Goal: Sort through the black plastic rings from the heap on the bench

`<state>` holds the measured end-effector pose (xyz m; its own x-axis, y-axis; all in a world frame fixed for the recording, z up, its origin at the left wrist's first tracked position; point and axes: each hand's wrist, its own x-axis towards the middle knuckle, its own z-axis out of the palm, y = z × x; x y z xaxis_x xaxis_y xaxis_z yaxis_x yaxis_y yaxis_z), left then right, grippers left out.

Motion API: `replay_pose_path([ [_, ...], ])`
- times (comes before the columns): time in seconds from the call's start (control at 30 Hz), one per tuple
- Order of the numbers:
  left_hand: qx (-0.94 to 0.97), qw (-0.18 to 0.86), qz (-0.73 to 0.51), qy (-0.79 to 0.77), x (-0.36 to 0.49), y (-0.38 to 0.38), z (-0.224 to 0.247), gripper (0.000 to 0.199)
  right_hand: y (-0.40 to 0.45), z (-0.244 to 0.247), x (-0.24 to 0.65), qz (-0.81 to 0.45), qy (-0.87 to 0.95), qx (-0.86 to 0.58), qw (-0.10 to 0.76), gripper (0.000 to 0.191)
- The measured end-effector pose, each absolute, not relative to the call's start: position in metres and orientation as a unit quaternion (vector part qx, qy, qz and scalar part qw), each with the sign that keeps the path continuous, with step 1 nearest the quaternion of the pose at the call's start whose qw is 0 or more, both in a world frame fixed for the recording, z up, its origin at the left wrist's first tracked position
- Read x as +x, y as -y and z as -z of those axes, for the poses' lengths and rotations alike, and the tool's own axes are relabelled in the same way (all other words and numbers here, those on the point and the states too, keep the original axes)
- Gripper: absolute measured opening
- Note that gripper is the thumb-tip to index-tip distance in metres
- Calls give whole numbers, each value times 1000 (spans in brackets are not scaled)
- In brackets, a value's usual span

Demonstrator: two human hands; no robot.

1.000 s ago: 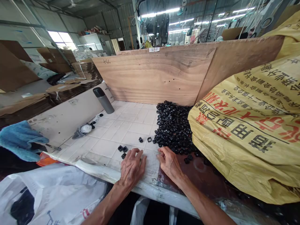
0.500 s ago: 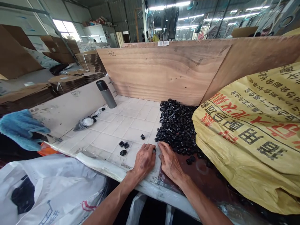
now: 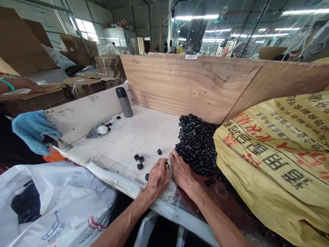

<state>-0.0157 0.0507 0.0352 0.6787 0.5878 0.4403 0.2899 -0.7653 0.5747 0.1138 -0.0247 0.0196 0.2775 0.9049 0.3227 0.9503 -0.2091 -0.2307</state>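
Observation:
My left hand (image 3: 157, 176) is closed around a small black plastic part (image 3: 167, 165), which shows between the thumb and forefinger. Right beside it, my right hand (image 3: 182, 173) lies low over the table with fingers stretched out, at the near left edge of a heap of black plastic parts (image 3: 197, 144). Whether anything is under its fingers is hidden. Several loose black parts lie left of my hands, among them one part (image 3: 140, 166) in a small cluster and one (image 3: 147, 176) close to my left wrist. Another part (image 3: 159, 151) sits alone just beyond my left hand.
A yellow printed sack (image 3: 272, 154) bulges over the right side. A grey flask (image 3: 125, 106) stands by the wooden boards (image 3: 180, 85). A small clear bag (image 3: 96, 131) lies to the left, with a blue cloth (image 3: 36, 130) past it. Another person's hand (image 3: 23, 85) touches the cardboard stack.
Another loose black part now lies near my left wrist. My right hand's fingers have spread and reached slightly forward. Another person's hand has come in at the left, and the view has shifted.

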Motion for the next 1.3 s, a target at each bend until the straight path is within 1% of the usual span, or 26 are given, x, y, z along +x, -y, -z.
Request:
replay_pose_path([
  [0.07, 868, 273, -323, -260, -13, -45, -26, 32, 21, -22, 114, 46, 609, -768, 193, 38],
  [0.1, 862, 289, -321, -265, -13, -45, -22, 32, 22, -22, 114, 41, 612, -763, 204, 34],
  [0.27, 841, 353, -291, -288, -11, -56, -16, 29, 48, -12, 127, 31, 584, -744, 322, 41],
  [0.4, 849, 388, -274, -231, -10, -59, -23, 34, 66, -8, 138, 17, 583, -727, 361, 43],
  [0.47, 849, 400, -259, -226, -11, -58, -26, 33, 70, -10, 140, -3, 576, -725, 377, 38],
  [0.6, 837, 438, -246, -218, -15, -58, -32, 30, 69, -19, 137, -31, 538, -728, 425, 19],
  [0.7, 816, 491, -240, -186, -16, -57, -39, 29, 64, -24, 131, -78, 526, -701, 475, 13],
  [0.77, 804, 527, -223, -159, -16, -56, -43, 27, 61, -25, 126, -113, 513, -678, 514, 12],
  [0.83, 777, 576, -204, -151, -16, -55, -42, 30, 60, -26, 123, -137, 489, -669, 542, 16],
  [0.93, 700, 661, -204, -180, -15, -52, -33, 35, 60, -29, 121, -153, 462, -675, 555, 21],
  [1.0, 666, 689, -215, -189, -15, -50, -27, 31, 61, -33, 120, -132, 476, -672, 551, 25],
  [1.07, 666, 686, -228, -183, -15, -49, -25, 27, 63, -37, 118, -113, 499, -663, 547, 25],
  [1.2, 705, 636, -255, -180, -16, -48, -30, 23, 65, -40, 116, -158, 473, -659, 563, 10],
  [1.3, 730, 609, -259, -172, -18, -48, -34, 20, 66, -40, 118, -160, 462, -665, 565, 14],
])
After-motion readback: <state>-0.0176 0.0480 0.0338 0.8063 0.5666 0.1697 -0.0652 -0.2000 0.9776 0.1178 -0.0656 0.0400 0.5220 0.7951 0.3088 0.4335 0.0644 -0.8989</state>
